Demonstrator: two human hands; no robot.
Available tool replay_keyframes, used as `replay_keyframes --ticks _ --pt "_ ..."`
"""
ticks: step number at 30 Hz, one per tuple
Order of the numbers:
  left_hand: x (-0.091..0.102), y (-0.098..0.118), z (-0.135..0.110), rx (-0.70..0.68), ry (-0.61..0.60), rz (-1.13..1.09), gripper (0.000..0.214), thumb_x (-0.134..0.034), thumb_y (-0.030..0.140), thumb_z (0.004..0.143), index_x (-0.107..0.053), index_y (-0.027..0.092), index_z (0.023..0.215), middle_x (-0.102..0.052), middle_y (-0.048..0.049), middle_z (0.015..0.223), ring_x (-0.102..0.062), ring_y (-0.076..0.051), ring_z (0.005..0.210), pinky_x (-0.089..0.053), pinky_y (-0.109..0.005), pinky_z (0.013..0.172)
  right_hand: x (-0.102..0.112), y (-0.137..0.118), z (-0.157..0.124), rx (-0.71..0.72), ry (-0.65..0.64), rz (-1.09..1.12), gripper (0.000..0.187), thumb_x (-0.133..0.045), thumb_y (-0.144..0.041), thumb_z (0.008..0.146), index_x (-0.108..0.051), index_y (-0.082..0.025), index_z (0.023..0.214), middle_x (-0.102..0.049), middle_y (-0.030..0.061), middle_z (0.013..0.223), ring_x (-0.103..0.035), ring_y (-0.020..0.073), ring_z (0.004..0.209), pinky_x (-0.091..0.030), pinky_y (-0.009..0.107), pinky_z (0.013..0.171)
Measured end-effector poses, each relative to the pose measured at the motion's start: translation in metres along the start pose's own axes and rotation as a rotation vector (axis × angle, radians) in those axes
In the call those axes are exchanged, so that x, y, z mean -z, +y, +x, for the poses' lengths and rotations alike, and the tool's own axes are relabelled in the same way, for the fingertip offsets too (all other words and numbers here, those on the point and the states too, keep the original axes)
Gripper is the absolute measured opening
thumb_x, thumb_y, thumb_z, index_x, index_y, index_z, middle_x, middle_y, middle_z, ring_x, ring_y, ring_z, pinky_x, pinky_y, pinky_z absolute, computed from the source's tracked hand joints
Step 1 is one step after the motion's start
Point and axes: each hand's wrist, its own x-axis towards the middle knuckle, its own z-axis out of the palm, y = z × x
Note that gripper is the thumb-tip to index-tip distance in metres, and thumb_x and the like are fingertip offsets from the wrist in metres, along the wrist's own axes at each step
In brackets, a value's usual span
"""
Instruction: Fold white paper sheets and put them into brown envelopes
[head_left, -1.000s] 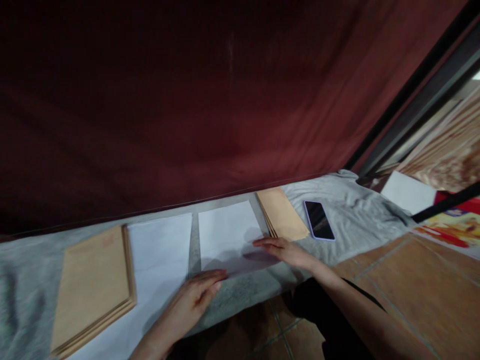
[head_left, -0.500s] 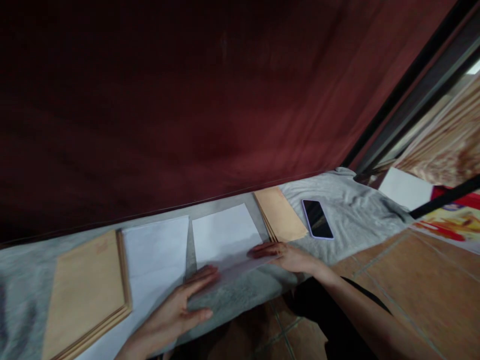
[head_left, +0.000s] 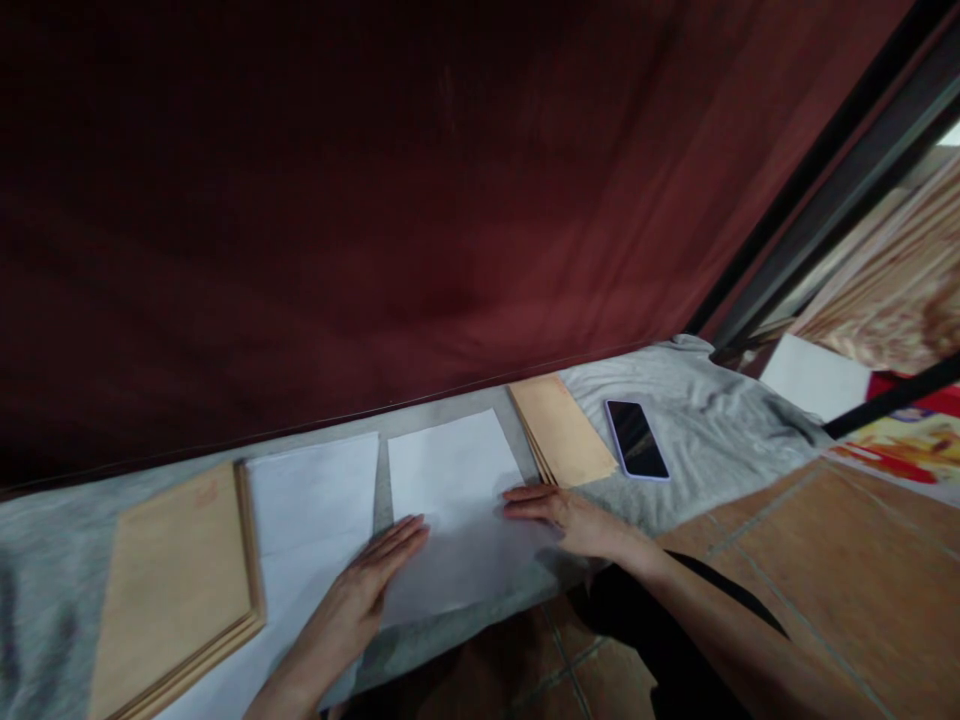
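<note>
A white sheet of paper [head_left: 461, 510] lies on the grey cloth between my hands, its near part in shade with a faint crease across it. My left hand [head_left: 367, 575] rests along its left edge, fingers stretched out and touching the paper, the thumb hidden. On the right edge lies my right hand [head_left: 555, 515], its fingers extended flat over the sheet and its thumb out of sight. To the left is a stack of white paper [head_left: 315, 490], partly under a pile of brown envelopes [head_left: 180, 580]. Smaller brown envelopes [head_left: 566, 430] lie just beyond my right hand.
A phone [head_left: 636, 440] in a purple case lies on the grey cloth [head_left: 705, 420] at the right. A dark red panel [head_left: 420, 220] rises behind the surface. Brown floor tiles [head_left: 817, 560] and a black frame bar [head_left: 832, 190] are on the right.
The near part of the sheet, raised and folded over before, now lies spread out toward me. My left hand has turned from thumb-out to flat against the left edge; my right hand barely moved.
</note>
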Motion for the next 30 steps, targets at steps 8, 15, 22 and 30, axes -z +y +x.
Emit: replay_keyframes --ticks 8,15,22,30 --pt "-0.002 -0.008 -0.003 -0.027 -0.04 -0.048 0.078 -0.044 0.0 0.075 -0.051 0.039 0.142 -0.049 0.004 0.152 -0.046 -0.018 0.141 -0.038 -0.044 0.117 -0.003 0.003 0.001 0.007 -0.01 -0.054 0.045 -0.061 -0.021 0.091 -0.063 -0.029 0.135 -0.058 0.0041 0.144 -0.053 0.0216 0.133 -0.041 0.036 0.113" --pt "0.001 -0.009 0.001 -0.007 0.012 -0.081 0.067 -0.044 0.005 0.08 -0.058 0.037 0.137 -0.058 0.0026 0.144 -0.055 -0.017 0.133 -0.041 -0.04 0.116 -0.002 0.003 0.004 -0.012 0.023 -0.035 0.05 -0.064 -0.027 0.088 -0.06 -0.027 0.138 -0.058 0.0067 0.144 -0.055 0.0244 0.132 -0.041 0.04 0.113" --pt "0.006 -0.009 0.013 0.154 0.043 -0.061 0.041 -0.053 0.024 0.086 -0.07 0.03 0.123 -0.072 -0.0013 0.126 -0.067 -0.02 0.117 -0.051 -0.035 0.106 0.003 -0.006 0.015 -0.126 0.089 0.136 0.038 -0.06 -0.038 0.094 -0.066 -0.03 0.131 -0.066 0.0027 0.135 -0.062 0.0243 0.124 -0.048 0.038 0.107" --pt "0.003 0.015 0.009 -0.001 -0.087 0.315 0.073 -0.038 -0.003 0.079 -0.051 0.028 0.144 -0.051 -0.002 0.152 -0.05 -0.019 0.137 -0.04 -0.04 0.116 -0.009 0.024 0.009 -0.059 0.099 -0.041 0.057 -0.047 0.003 0.08 -0.073 -0.028 0.12 -0.066 0.0041 0.134 -0.062 0.0219 0.124 -0.048 0.043 0.109"
